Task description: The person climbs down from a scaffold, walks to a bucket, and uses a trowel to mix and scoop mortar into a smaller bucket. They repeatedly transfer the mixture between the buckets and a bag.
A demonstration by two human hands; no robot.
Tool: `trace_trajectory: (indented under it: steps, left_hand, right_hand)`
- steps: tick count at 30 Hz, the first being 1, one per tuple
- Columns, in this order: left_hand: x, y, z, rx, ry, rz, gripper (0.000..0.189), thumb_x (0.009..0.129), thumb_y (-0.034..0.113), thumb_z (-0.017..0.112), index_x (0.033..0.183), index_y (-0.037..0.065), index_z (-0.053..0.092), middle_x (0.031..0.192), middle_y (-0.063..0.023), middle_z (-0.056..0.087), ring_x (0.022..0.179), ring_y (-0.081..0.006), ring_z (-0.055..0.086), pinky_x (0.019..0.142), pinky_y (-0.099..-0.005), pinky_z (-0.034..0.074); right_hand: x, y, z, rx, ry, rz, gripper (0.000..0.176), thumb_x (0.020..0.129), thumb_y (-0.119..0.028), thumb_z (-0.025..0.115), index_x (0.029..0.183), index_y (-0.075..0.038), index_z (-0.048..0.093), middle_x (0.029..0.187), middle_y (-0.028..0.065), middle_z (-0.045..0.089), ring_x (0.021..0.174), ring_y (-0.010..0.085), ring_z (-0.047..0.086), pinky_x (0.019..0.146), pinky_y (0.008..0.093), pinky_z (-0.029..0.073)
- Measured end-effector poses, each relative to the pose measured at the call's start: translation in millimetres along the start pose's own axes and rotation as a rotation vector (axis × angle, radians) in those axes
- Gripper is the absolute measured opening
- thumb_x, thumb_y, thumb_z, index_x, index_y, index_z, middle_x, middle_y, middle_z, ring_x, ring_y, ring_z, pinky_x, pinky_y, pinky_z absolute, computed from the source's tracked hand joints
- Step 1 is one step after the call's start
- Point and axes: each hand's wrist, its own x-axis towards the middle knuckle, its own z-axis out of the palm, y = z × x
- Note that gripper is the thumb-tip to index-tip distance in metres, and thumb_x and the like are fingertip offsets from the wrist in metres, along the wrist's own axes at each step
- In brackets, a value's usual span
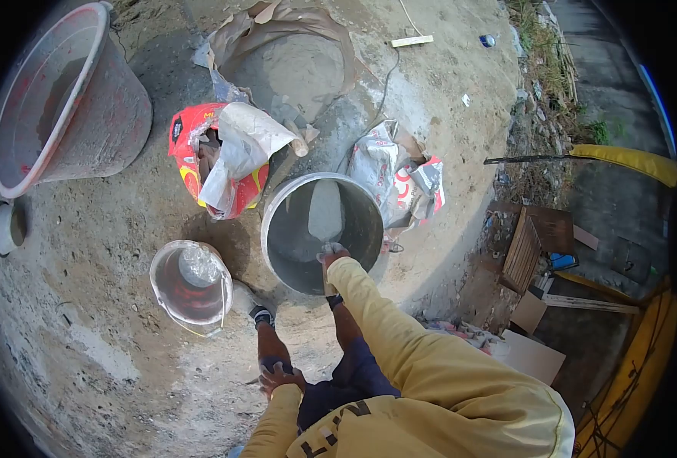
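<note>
In the head view my right hand [332, 254] reaches over the near rim of a large round bucket [286, 229], its fingers closed. They are around the handle of what looks like a trowel, whose long flat grey blade [325, 212] points away from me inside the bucket. Fine detail of the grip is too small to see. My left hand [281, 379] rests on my knee with the fingers spread, holding nothing. A smaller bucket [163, 286], with a wire handle and clear plastic or water inside, stands left of my feet.
A torn red-and-yellow bag [235, 187] and a white-and-red bag [376, 164] flank the large bucket. Beyond is an opened paper sack [277, 23] of grey powder, near a short wooden handle [298, 146]. A big tub [113, 126] stands far left. A cable [388, 84] crosses the ground.
</note>
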Motion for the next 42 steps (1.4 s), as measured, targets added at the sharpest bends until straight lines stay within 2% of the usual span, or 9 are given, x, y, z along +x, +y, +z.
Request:
trace_trajectory:
  steps: [4,7,10,15,19,23,26,35,42]
  left_hand:
    - [7,-16,6,-0.017,-0.002,0.026,0.057,0.08,0.039,0.057,0.131,0.018,0.049,0.147,-0.019,0.023,0.131,-0.0383,0.03,0.108,-0.0511,0.027]
    - [5,-23,-1,-0.068,-0.031,0.026,0.058,0.08,0.039,0.055,0.133,0.016,0.047,0.149,-0.0203,0.022,0.135,-0.0382,0.027,0.107,-0.0522,0.027]
    - [3,-32,-1,-0.16,-0.01,0.017,0.057,0.08,0.039,0.055,0.132,0.016,0.048,0.149,-0.0208,0.022,0.135,-0.0385,0.027,0.108,-0.0535,0.025]
    - [5,-47,2,-0.235,-0.007,0.05,0.056,0.08,0.038,0.055,0.131,0.015,0.049,0.149,-0.0213,0.023,0.135,-0.0391,0.026,0.108,-0.0544,0.023]
    - [8,-56,4,-0.267,-0.031,0.035,0.054,0.08,0.037,0.056,0.129,0.015,0.05,0.148,-0.0216,0.023,0.135,-0.0396,0.026,0.108,-0.0546,0.023]
    - [10,-64,7,-0.301,-0.03,0.046,0.053,0.079,0.036,0.056,0.128,0.016,0.052,0.148,-0.0218,0.023,0.136,-0.0399,0.025,0.108,-0.0547,0.023]
    - [12,-69,9,-0.294,-0.031,0.054,0.053,0.079,0.036,0.056,0.128,0.016,0.052,0.148,-0.0218,0.024,0.136,-0.0399,0.024,0.108,-0.0548,0.023]
    - [16,-70,4,-0.264,-0.029,0.072,0.055,0.079,0.037,0.056,0.129,0.017,0.051,0.149,-0.0212,0.022,0.136,-0.0391,0.025,0.108,-0.0547,0.023]
    - [16,-64,4,-0.198,0.001,0.085,0.056,0.077,0.037,0.058,0.128,0.017,0.052,0.147,-0.0212,0.025,0.135,-0.0389,0.026,0.108,-0.054,0.024]
  right_hand:
    - [-66,-4,-18,-0.085,0.178,-0.213,0.039,0.078,-0.015,0.069,0.113,-0.002,0.057,0.101,0.0161,0.065,0.093,0.0265,0.063,0.082,0.0363,0.049]
    - [-107,-2,-19,-0.247,0.28,-0.439,0.04,0.074,-0.015,0.069,0.11,-0.001,0.058,0.103,0.0161,0.063,0.096,0.0289,0.061,0.086,0.0355,0.047]
    - [-149,-2,-8,-0.371,0.222,-0.612,0.047,0.074,-0.013,0.066,0.118,-0.002,0.053,0.113,0.02,0.055,0.104,0.0384,0.054,0.092,0.0426,0.043]
    - [-187,-4,48,-0.459,0.018,-0.673,0.051,0.077,-0.022,0.064,0.121,-0.001,0.051,0.118,0.0235,0.054,0.107,0.04,0.053,0.095,0.0432,0.042]
    - [-163,-20,123,-0.23,-0.666,-0.385,0.042,0.082,-0.025,0.065,0.118,-0.006,0.055,0.104,0.0108,0.061,0.092,0.0258,0.06,0.082,0.0384,0.048]
    - [-121,-38,206,0.303,-0.982,0.3,0.031,0.082,-0.024,0.063,0.111,-0.014,0.059,0.087,0.0026,0.058,0.074,0.0157,0.056,0.066,0.0364,0.049]
    - [-62,-11,254,0.548,-1.2,0.407,0.028,0.084,-0.028,0.059,0.108,-0.012,0.058,0.086,0.0019,0.057,0.068,0.0156,0.054,0.062,0.0331,0.047]
    - [-103,-20,237,0.646,-1.294,0.454,0.04,0.084,-0.034,0.053,0.117,-0.01,0.053,0.083,0.0001,0.053,0.059,0.0136,0.048,0.052,0.0316,0.042]
    - [-91,-18,256,0.514,-1.094,0.605,0.039,0.083,-0.034,0.049,0.114,-0.01,0.053,0.071,-0.0021,0.05,0.051,0.0118,0.044,0.049,0.0293,0.036]
